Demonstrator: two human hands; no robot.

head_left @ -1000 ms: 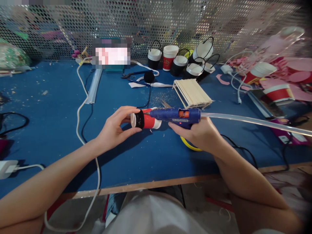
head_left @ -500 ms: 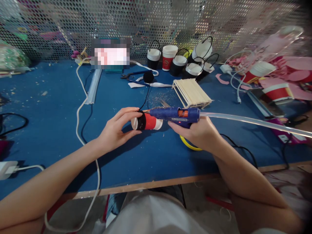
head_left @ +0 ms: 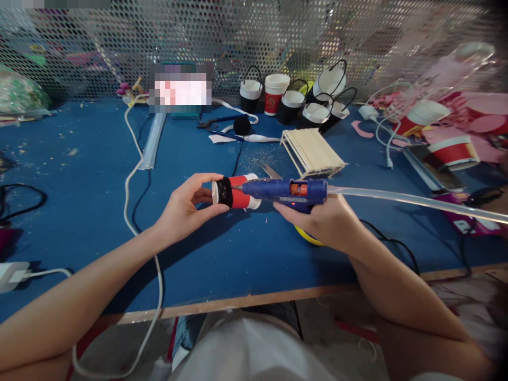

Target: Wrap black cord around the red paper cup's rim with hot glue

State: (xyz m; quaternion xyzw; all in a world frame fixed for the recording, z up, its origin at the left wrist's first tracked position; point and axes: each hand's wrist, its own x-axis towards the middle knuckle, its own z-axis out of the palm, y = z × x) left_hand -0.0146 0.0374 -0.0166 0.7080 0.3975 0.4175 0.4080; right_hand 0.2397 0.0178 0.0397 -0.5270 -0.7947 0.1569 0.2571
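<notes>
My left hand (head_left: 190, 203) grips a small red-and-white paper cup (head_left: 240, 199) by its base end, thumb below and fingers above. The cup lies on its side in the air, with black cord (head_left: 225, 192) wound in a band round the base end. In my right hand (head_left: 323, 217) is a blue hot glue gun (head_left: 278, 189), its nozzle at the edge of the black band. A long clear glue stick (head_left: 397, 198) trails from the gun's back. From the cup, a strand runs to a black ball of cord (head_left: 242, 125). Yellow-handled scissors (head_left: 307, 236) lie partly hidden under my right hand.
Several cups (head_left: 291, 106), most wrapped black with cord handles, stand at the back. A slatted wooden-stick piece (head_left: 313, 151) lies in front of them. Pliers (head_left: 214, 123), clear glue sticks (head_left: 153, 140) and a white cable (head_left: 127, 180) are on the blue table. Pink scraps (head_left: 472, 114) crowd the right.
The cup has turned in my left hand and shifted slightly left, showing shiny black cord. The nozzle has moved from the band's upper side to its edge near the red.
</notes>
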